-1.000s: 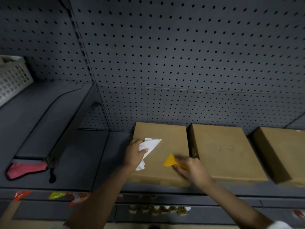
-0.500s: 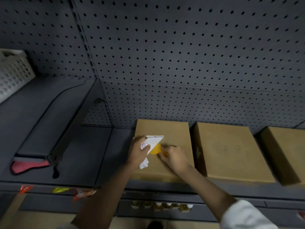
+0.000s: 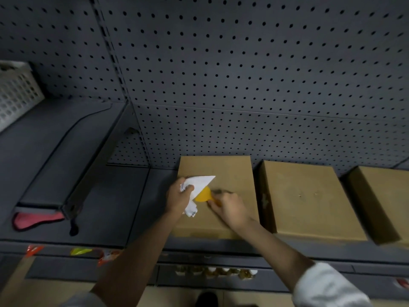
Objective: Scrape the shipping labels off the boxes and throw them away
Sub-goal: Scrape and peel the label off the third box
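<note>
Head view: left hand (image 3: pixel 178 197) grips the crumpled white label (image 3: pixel 200 181), half-peeled off the box (image 3: pixel 232 171); right hand (image 3: pixel 228 208) grips the yellow scraper (image 3: pixel 203 194) beneath it.

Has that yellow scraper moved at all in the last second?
Yes. The yellow scraper slid left across the leftmost box, from near its right edge to under the white label.

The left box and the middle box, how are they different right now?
The left box has a white label half peeled; the middle box has a bare top. Both hands work on the left box; nothing touches the middle box. Both are brown cardboard, on the same shelf.
</note>
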Demonstrator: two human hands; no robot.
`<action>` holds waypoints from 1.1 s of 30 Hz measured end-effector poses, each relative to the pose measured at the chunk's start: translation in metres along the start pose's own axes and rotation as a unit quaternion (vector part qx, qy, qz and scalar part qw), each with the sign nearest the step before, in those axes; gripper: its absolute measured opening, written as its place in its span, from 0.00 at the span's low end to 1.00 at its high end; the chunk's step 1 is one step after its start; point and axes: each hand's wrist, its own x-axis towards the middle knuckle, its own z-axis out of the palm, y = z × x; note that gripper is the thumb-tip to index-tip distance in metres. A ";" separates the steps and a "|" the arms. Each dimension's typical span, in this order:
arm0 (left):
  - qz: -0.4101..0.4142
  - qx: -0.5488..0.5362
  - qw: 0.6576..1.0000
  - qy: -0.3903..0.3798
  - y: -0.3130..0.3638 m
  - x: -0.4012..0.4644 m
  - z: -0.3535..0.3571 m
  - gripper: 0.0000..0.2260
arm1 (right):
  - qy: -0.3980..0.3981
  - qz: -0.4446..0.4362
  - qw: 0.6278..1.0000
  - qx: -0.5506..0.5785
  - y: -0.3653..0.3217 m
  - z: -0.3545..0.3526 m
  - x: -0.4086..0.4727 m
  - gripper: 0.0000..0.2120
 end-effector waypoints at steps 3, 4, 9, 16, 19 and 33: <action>0.005 -0.017 1.000 0.014 -0.001 0.001 -0.002 0.06 | -0.004 -0.005 1.000 0.002 0.009 -0.003 -0.011 0.14; 0.010 -0.023 1.000 0.016 -0.001 0.000 -0.001 0.03 | -0.008 0.000 1.000 0.001 0.016 -0.004 -0.016 0.15; -0.004 -0.036 0.999 0.000 0.000 -0.002 0.007 0.05 | -0.029 0.029 0.999 -0.021 0.022 -0.006 -0.015 0.15; 0.003 -0.061 0.998 0.019 0.005 -0.003 0.004 0.01 | -0.011 0.012 1.000 0.022 0.012 -0.001 0.002 0.15; -0.007 -0.074 0.997 0.032 0.006 -0.003 0.004 0.03 | -0.011 0.015 1.000 0.018 0.019 -0.006 -0.007 0.16; -0.105 -0.263 0.955 0.092 -0.002 0.000 -0.015 0.06 | -0.043 0.000 0.993 0.109 0.022 0.002 -0.011 0.16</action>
